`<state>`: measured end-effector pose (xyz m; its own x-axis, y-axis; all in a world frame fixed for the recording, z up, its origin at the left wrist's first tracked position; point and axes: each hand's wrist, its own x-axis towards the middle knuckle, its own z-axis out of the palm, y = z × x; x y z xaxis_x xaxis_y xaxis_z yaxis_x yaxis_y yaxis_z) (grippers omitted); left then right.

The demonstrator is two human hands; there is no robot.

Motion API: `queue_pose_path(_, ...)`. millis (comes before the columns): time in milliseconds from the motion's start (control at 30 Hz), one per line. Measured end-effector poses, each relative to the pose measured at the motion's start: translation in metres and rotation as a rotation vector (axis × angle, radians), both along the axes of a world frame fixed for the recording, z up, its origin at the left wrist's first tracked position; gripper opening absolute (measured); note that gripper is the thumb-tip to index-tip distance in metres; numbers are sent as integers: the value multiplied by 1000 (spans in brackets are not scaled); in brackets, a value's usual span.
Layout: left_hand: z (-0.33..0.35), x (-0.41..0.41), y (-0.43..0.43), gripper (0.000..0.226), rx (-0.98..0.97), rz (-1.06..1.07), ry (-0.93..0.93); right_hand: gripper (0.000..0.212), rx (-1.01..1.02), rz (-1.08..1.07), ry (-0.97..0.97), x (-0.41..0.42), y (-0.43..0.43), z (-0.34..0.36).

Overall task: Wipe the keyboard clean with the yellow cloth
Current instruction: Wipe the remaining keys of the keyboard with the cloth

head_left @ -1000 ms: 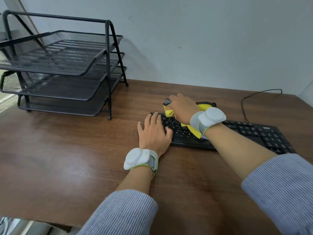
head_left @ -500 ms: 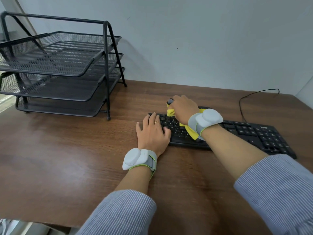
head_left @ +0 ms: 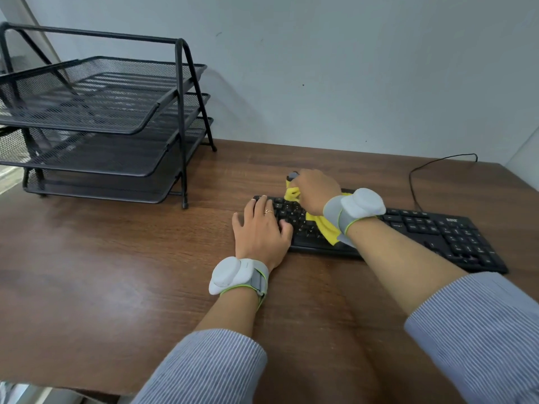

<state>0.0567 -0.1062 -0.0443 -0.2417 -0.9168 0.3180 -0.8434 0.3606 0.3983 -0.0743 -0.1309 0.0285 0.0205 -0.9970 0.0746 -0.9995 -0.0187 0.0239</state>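
My right hand (head_left: 316, 193) is curled over the yellow cloth (head_left: 322, 227), gripping it bunched and pressing it down on the upper-left key rows of the black keyboard (head_left: 423, 228). One yellow fold sticks out at the knuckles. The rest trails back under my wrist across the letter keys to the keyboard's near edge. A small grey tip (head_left: 292, 174) shows at the far end of the fist; I cannot tell what it is.

My left hand (head_left: 259, 228) lies flat just beside it, fingers straight and slightly spread over the keyboard's left end. Its thumb rests on the keys near the cloth and its heel sits on the table (head_left: 116, 258). There is a thin ring (head_left: 268, 212) on one finger. Each wrist carries a grey band with a white pod, the left (head_left: 233, 275) and the right (head_left: 358, 207). Striped blue-white sleeves are pushed up both forearms.

The keyboard sits at an angle on the brown wood-grain table, its number pad toward the right. A black cable (head_left: 431, 167) loops over the tabletop behind it toward the wall. Well apart, at the far left, stands a black three-tier mesh letter tray (head_left: 102, 126), close to the pale wall (head_left: 350, 68).
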Motion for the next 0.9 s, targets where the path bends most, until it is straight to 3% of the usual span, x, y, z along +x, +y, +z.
queue_pose_path(33,0,0,0,55,1,2,3,15,21,-31,10,-9,3,2)
queue_pose_path(133,0,-1,0,55,5,3,9,39,50,-145,2,-29,11,5)
queue_pose_path(267,0,-1,0,55,6,1,-4,14,-12,-83,58,-16,13,3)
queue_pose_path(400,0,-1,0,55,6,3,-10,34,-98,51,137,-4,12,-6)
queue_pose_path(533,0,-1,0,55,3,7,-1,33,-84,144,195,-8,10,-2)
queue_pose_path(900,0,-1,0,54,-7,6,12,31,-41,130,148,-8,8,0)
